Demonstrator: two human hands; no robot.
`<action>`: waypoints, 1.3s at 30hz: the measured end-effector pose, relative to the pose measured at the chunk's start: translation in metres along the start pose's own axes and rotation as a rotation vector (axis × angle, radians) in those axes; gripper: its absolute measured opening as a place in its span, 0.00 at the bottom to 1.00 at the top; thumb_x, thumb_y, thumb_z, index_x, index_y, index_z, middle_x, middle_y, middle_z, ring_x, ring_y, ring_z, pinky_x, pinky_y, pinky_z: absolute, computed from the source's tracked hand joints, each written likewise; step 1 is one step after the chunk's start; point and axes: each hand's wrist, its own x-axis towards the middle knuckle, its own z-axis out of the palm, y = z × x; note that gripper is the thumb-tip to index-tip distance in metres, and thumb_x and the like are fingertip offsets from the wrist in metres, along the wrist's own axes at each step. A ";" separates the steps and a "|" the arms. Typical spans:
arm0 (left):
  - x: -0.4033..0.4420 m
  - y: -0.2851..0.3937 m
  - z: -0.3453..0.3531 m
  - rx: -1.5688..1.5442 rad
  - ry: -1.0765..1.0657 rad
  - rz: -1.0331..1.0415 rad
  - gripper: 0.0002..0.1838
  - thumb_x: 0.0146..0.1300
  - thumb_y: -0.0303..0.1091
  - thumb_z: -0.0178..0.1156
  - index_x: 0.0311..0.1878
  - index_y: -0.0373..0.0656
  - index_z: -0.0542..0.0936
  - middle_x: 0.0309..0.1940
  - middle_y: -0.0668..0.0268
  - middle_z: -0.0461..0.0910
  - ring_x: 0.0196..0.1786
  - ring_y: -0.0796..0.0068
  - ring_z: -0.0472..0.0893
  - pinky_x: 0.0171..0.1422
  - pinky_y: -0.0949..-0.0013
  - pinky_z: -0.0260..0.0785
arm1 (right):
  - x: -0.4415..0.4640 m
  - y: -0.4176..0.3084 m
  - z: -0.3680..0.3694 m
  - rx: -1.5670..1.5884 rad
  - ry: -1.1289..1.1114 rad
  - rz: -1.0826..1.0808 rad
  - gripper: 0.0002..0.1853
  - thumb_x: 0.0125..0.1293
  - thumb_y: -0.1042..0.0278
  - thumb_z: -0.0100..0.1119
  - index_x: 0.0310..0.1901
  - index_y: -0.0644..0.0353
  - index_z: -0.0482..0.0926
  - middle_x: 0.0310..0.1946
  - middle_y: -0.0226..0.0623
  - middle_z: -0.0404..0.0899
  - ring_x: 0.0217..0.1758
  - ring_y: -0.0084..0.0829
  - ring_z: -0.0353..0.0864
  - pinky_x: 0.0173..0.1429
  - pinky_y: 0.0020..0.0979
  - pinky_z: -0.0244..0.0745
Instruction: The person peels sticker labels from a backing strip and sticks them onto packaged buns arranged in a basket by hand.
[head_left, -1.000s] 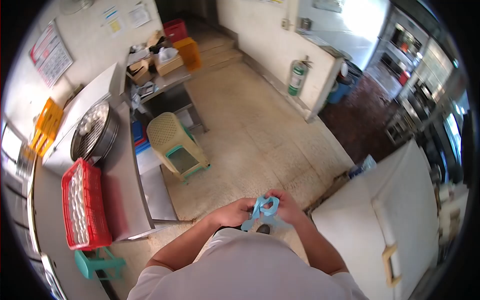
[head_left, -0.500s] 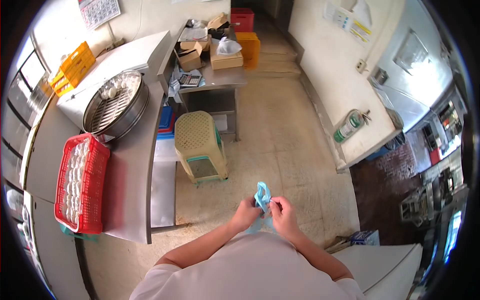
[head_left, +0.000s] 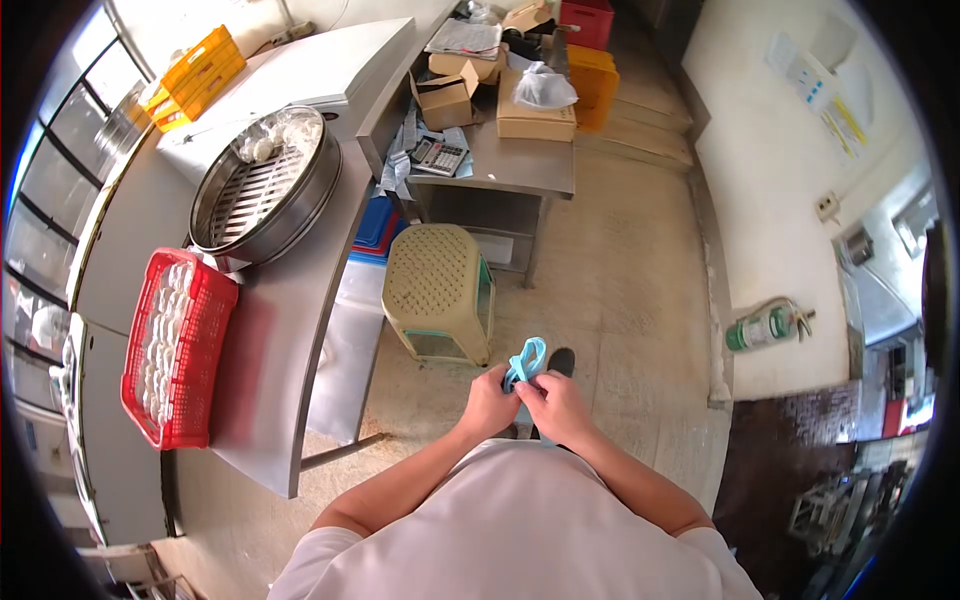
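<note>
Light-blue bundle (head_left: 520,367), red latticed basket (head_left: 207,350), dotted beige stool (head_left: 432,268), yellow crates (head_left: 197,76), green-and-white extinguisher (head_left: 762,329)

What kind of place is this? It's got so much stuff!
It looks like a back room where food is prepared, though I can't be sure. There's a steel worktable, a big round metal pan with a slatted bottom, and a red basket holding rows of small white things.

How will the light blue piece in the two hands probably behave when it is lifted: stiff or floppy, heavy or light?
The light blue piece is probably floppy, since it bends into loops where the left hand and right hand hold it. It looks thin, so likely light. Being loosely bunched, not round, it seems unlikely to roll.
</note>
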 end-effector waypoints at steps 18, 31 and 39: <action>0.219 0.119 0.024 -1.336 -0.027 -0.301 0.12 0.75 0.33 0.61 0.53 0.34 0.82 0.43 0.66 0.84 0.44 0.74 0.82 0.54 0.66 0.77 | 0.286 0.054 -0.142 0.126 -0.206 -0.419 0.07 0.54 0.77 0.68 0.36 0.63 0.85 0.37 0.44 0.86 0.45 0.46 0.84 0.50 0.44 0.79; 0.344 0.141 0.002 -1.252 0.147 -0.301 0.18 0.80 0.49 0.53 0.48 0.41 0.76 0.45 0.60 0.82 0.51 0.67 0.81 0.58 0.61 0.75 | 0.379 0.066 -0.135 -0.105 -0.085 -0.577 0.08 0.49 0.79 0.72 0.29 0.61 0.81 0.37 0.38 0.74 0.42 0.40 0.74 0.43 0.40 0.72; 0.415 0.100 -0.062 -1.970 0.208 -0.406 0.14 0.82 0.38 0.41 0.38 0.45 0.70 0.35 0.61 0.78 0.47 0.56 0.81 0.62 0.49 0.73 | 0.453 0.017 -0.117 0.121 -0.289 -0.601 0.07 0.54 0.79 0.71 0.29 0.59 0.81 0.29 0.33 0.72 0.30 0.35 0.73 0.35 0.37 0.70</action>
